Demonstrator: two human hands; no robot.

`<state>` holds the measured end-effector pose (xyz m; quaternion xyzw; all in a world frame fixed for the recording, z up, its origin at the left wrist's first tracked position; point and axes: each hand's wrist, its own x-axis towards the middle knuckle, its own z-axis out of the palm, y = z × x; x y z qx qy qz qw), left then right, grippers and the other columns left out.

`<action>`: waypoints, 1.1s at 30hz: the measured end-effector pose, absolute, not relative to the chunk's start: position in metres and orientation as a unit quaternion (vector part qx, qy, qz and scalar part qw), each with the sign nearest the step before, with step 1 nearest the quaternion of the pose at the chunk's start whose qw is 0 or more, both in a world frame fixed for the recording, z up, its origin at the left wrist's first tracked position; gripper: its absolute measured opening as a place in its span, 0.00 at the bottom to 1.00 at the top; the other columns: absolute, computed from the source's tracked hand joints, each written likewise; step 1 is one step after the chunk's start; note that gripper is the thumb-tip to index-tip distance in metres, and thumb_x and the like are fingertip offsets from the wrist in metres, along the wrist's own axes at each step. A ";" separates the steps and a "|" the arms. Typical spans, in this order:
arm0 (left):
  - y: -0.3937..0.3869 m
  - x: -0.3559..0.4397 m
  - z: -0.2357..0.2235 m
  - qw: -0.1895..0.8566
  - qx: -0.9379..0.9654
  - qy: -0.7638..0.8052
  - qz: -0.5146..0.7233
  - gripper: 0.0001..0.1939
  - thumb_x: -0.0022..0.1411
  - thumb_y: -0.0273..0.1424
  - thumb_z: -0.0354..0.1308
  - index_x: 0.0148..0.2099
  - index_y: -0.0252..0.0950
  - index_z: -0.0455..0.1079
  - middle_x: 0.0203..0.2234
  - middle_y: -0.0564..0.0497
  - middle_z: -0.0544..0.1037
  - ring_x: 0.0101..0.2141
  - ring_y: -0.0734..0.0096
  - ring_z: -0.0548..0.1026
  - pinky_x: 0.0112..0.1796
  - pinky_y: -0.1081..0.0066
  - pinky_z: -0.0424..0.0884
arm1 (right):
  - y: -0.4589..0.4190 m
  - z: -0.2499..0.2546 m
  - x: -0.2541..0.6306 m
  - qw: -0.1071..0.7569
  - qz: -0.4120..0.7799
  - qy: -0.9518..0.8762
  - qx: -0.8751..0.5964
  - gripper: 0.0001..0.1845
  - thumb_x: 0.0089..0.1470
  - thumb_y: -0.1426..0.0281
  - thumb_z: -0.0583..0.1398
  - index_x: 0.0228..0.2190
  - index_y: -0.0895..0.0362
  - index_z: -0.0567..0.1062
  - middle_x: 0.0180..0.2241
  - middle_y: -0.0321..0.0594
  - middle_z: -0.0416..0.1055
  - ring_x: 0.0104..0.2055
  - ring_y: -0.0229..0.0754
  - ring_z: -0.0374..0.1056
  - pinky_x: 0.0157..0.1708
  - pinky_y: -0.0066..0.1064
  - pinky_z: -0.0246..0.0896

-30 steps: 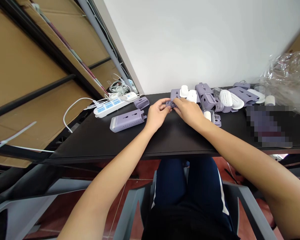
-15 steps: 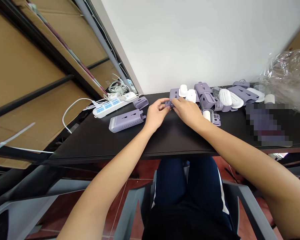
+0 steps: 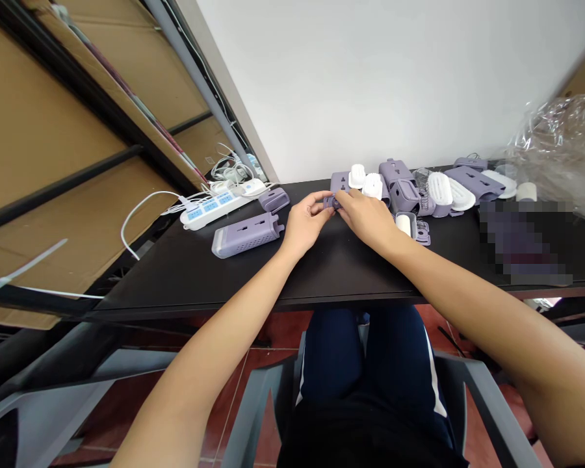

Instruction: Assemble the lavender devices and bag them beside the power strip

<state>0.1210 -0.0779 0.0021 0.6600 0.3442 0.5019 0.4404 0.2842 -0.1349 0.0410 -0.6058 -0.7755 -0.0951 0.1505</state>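
Just above the black table, my left hand and my right hand meet around a small purple plastic part. Fingers of both hands pinch it, and they cover much of its shape. To the left lies a long purple case with slots, small holes and a clear end. A short purple cap rests behind it. Beyond my right hand are a purple slotted piece and white ribbed pieces. Near my right wrist sits a small purple box with a white roll in it.
A white power strip with tangled cables lies at the table's left. Several purple housings and white ribbed pads are piled along the wall. Crumpled clear plastic fills the right back corner. The table's front edge is above my lap.
The small purple part has turned slightly between my fingers. Both hands stay in nearly the same place, and the other things have not moved.
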 end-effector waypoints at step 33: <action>-0.079 0.122 0.007 0.441 0.627 0.363 0.529 0.18 0.57 0.27 0.66 0.51 0.37 0.77 0.29 0.52 0.83 0.33 0.68 0.82 0.44 0.65 0.77 | -0.134 0.037 0.275 0.160 -0.086 -0.773 -0.608 0.21 0.69 0.68 0.47 0.59 0.58 0.65 0.53 0.55 0.73 0.44 0.53 0.75 0.34 0.35 0.59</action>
